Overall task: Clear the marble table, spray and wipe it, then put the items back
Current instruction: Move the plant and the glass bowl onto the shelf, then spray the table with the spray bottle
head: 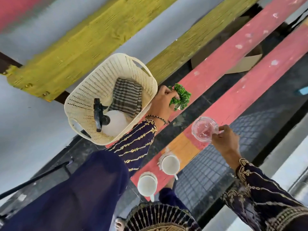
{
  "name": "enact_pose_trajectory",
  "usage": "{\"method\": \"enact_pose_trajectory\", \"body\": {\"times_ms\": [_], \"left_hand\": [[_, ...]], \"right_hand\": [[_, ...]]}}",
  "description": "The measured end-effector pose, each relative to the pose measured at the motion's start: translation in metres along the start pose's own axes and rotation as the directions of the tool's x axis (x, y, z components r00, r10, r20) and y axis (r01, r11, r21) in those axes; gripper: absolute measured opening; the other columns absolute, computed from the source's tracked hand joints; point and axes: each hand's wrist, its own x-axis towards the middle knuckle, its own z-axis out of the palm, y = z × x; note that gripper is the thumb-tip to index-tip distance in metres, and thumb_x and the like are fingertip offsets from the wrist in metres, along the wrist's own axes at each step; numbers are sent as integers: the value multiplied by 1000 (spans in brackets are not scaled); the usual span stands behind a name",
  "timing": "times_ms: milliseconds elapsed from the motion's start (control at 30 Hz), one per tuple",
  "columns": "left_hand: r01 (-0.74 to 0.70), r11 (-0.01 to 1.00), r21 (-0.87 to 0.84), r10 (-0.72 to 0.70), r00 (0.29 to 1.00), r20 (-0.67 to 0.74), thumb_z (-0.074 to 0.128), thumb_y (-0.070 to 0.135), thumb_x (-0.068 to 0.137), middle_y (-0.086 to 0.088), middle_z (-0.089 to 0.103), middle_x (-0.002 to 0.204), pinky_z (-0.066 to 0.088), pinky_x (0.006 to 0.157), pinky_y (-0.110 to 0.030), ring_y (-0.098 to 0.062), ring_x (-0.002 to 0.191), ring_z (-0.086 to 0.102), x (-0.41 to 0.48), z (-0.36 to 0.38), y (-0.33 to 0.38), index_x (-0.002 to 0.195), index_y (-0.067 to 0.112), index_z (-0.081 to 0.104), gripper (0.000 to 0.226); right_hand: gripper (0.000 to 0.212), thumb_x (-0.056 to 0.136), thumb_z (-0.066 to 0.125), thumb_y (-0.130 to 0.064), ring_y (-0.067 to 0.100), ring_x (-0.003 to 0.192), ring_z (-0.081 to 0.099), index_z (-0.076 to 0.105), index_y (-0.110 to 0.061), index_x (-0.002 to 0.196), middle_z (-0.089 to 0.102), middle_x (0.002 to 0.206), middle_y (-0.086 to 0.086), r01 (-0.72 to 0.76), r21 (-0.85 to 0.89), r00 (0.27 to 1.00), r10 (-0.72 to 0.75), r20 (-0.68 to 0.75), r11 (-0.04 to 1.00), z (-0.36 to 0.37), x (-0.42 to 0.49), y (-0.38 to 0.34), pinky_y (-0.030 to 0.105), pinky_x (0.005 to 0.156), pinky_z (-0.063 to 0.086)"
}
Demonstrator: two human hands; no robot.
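My left hand [164, 101] grips a small green plant [181, 97] over a red wooden slat [223, 52], just right of the cream basket [83, 100]. My right hand [224, 139] holds a clear glass jug [204, 128] by its handle above the neighbouring red slat. Two white mugs [170, 164] [147, 183] stand on that same slat nearer to me. Inside the basket lie a white spray bottle [115, 122] with a black trigger and a striped cloth [127, 97]. No marble table is in view.
A yellow-green wooden slat [80, 45] runs behind the basket. Dark gaps between the slats show the floor and a cardboard box [241, 64] below. A dark blue embroidered garment covers the lower part of the view.
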Motion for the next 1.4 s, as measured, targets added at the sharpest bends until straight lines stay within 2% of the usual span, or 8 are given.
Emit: {"method": "enact_pose_trajectory", "body": {"times_ms": [333,500,733,933,1067,1167,1300,1400], "left_hand": [[-74,996,42,68,991,118,69,6,81,-6,40,138,56,86,-40,-23,119,54,-8,-8,12,119,23,65,41],[-138,982,125,126,987,103,66,10,84,-9,40,140,55,87,-36,-25,120,52,-25,-24,19,123,21,61,41],[-215,958,192,226,974,-35,55,30,90,-2,49,129,59,69,-36,-15,116,47,-69,-84,11,116,20,61,29],[-27,994,106,59,946,-318,52,24,92,3,59,119,58,71,-30,-14,100,63,-108,-151,-31,109,23,66,22],[123,990,-61,-138,869,-476,58,14,88,3,68,104,57,74,-38,-17,87,68,-137,-182,-71,96,17,71,16],[174,975,-140,-221,835,-504,60,4,85,1,71,96,51,73,-14,-13,75,67,-155,-194,-101,89,12,72,15],[258,939,-229,-339,815,-471,61,0,83,0,72,93,39,68,5,-8,72,63,-156,-194,-120,87,10,73,16],[288,905,-312,-403,813,-420,60,2,83,-2,73,94,53,79,-14,-12,78,67,-139,-183,-120,89,9,72,15]], "right_hand": [[39,96,59,-19,38,113,59,49,-4,131,62,126,20,149,-178,989,-144,36,973,-23,-13,-16,52,92,52],[42,99,58,-23,35,121,49,48,-1,133,58,128,20,344,-328,937,-345,56,880,-22,-25,-38,50,98,47],[41,97,64,-21,35,119,52,55,-1,131,62,124,16,600,-165,798,-601,53,783,0,-70,-96,46,99,46],[53,87,80,-23,33,109,55,57,-3,130,63,120,13,859,4,511,-858,46,512,38,-123,-167,47,90,50],[89,81,84,-34,33,136,46,35,-10,152,47,148,15,851,140,481,-858,181,507,77,-143,-211,46,108,46],[110,76,87,-35,29,138,49,20,-7,159,45,154,13,817,180,505,-831,233,547,104,-150,-236,47,109,47],[96,69,91,-30,30,111,65,37,-4,144,64,126,12,831,180,490,-846,209,526,115,-143,-248,47,93,57],[84,63,94,-26,18,91,69,48,-1,128,73,101,6,885,116,437,-891,127,451,107,-136,-246,24,91,54]]}}
